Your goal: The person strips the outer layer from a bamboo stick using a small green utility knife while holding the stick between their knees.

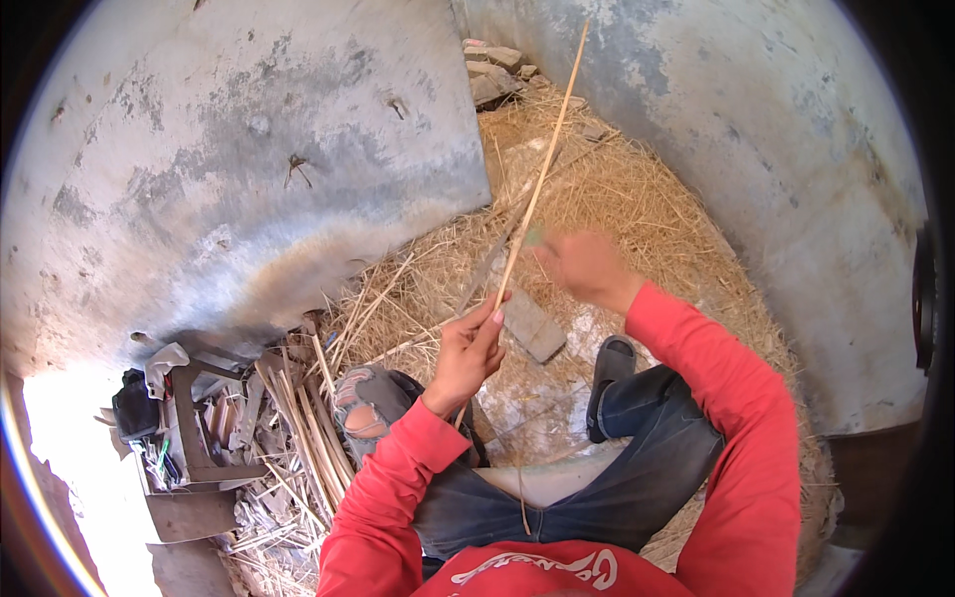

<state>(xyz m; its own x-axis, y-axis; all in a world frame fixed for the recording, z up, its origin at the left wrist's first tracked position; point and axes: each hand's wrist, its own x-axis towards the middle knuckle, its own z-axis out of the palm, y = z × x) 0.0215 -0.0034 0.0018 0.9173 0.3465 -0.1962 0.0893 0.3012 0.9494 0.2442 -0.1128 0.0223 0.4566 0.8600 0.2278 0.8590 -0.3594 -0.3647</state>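
Note:
My left hand [466, 350] is closed round a long, thin, pale strip of wood or bamboo [537, 189]. The strip slants up and away to the right, its far end high above the straw. Its lower end comes out below my fist, over my lap. To the right of the strip, my right hand [592, 267] is blurred by motion, with its fingers curled. A small green thing [534, 237] shows at those fingers, too smeared to name. Behind the strip runs a narrow grey length [485, 271], and I cannot tell whether it is held or lies on the ground.
Straw and shavings [647, 209] cover the ground ahead, with a flat stone block [534, 323] near my sandalled foot [612, 376]. On the left lie a bundle of split strips [308, 413] and a broken frame [184, 418]. Grey walls [249, 129] stand close; stones [492, 75] lie at the back.

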